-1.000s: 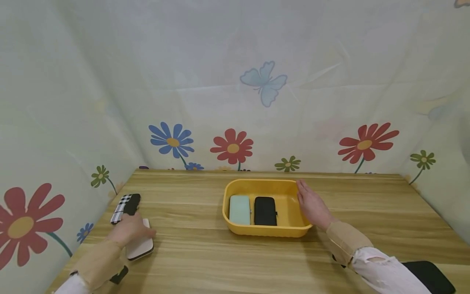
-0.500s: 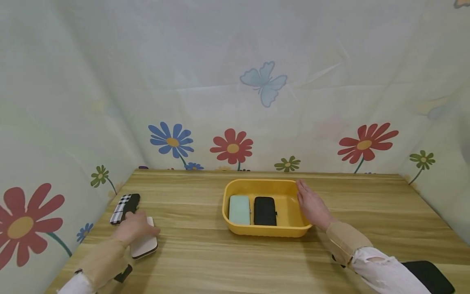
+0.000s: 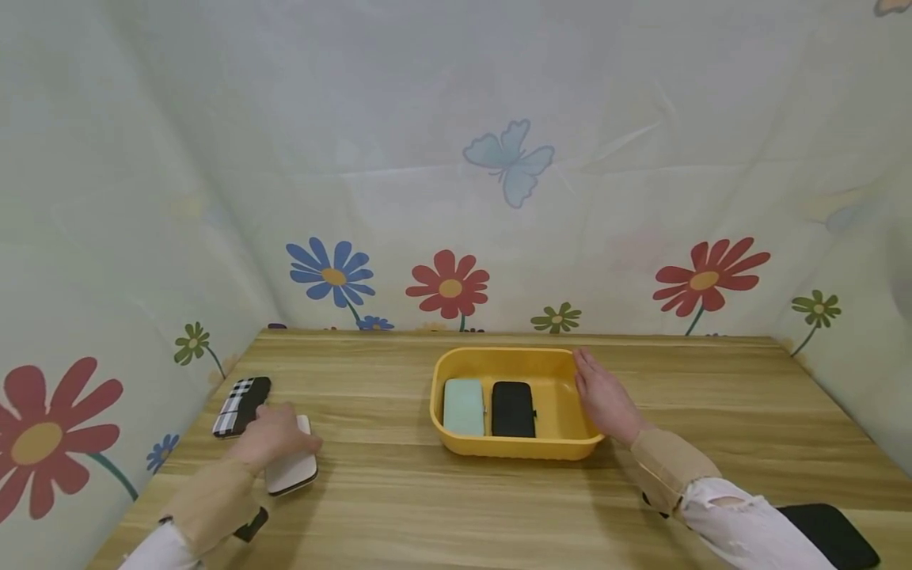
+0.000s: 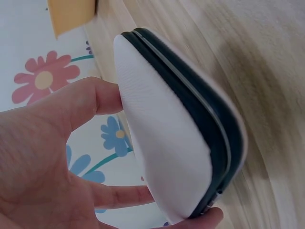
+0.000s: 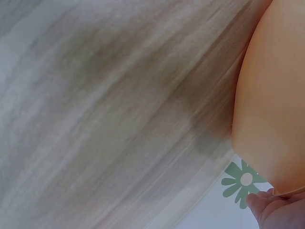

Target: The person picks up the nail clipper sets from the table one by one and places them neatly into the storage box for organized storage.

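Note:
My left hand (image 3: 274, 437) grips a white wallet (image 3: 294, 473) by its edges, thumb on one side and fingers on the other. In the left wrist view, the white wallet (image 4: 159, 129) is tilted on edge, showing a dark rim, a thin metal frame and a small clasp. My right hand (image 3: 607, 405) rests with straight fingers against the right wall of a yellow basket (image 3: 513, 449). Inside that basket a mint-green wallet (image 3: 464, 408) and a black wallet (image 3: 513, 409) lie side by side. The right wrist view shows mostly tabletop, the basket wall (image 5: 271, 95) and some fingertips (image 5: 259, 202).
A black wallet with a checked black-and-white part (image 3: 241, 407) lies on the wooden table (image 3: 399, 507) beyond my left hand. At the lower right, a black flat object (image 3: 830, 534) is partly covered by my right sleeve. A flower-printed curtain (image 3: 591, 182) borders the table's back and sides.
My left hand has moved a little to the right with the white wallet, away from the checked one. My right hand stays at the basket.

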Demonstrator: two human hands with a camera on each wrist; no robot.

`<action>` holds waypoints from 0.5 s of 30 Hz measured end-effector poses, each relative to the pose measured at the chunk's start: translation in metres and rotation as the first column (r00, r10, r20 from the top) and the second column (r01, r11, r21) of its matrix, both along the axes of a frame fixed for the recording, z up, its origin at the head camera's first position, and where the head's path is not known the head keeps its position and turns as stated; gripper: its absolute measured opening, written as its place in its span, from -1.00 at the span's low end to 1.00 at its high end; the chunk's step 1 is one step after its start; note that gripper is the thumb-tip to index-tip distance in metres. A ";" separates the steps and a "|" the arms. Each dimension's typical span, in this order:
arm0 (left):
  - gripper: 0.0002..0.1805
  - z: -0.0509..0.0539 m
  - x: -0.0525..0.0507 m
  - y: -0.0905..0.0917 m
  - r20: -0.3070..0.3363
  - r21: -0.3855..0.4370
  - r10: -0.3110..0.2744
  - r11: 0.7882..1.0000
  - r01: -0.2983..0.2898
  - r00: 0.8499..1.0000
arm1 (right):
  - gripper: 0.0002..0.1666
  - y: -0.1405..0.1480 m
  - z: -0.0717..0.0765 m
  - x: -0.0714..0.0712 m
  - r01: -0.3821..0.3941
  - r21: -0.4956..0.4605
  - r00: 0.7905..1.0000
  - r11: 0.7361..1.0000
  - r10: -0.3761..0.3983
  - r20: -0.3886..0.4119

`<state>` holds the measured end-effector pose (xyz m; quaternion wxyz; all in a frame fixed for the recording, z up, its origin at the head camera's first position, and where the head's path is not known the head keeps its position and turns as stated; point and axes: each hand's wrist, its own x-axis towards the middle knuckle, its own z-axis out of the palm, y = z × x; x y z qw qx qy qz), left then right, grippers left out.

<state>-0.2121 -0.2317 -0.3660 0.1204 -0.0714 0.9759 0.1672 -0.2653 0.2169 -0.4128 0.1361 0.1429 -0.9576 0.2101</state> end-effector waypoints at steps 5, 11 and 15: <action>-0.29 -0.001 -0.002 0.003 -0.008 -0.018 -0.011 1.000 0.011 1.000 | -0.49 0.000 0.001 0.000 -0.003 -0.009 1.000 1.000 0.003 0.008; -0.19 -0.002 -0.007 0.005 -0.009 -0.028 -0.016 0.999 0.016 1.000 | -0.49 -0.001 0.002 0.001 0.004 -0.012 1.000 1.000 -0.004 0.021; -0.18 -0.005 -0.012 0.007 -0.023 -0.060 -0.025 0.998 0.023 0.999 | -0.49 0.000 0.002 0.001 0.006 -0.007 1.000 1.000 -0.006 0.026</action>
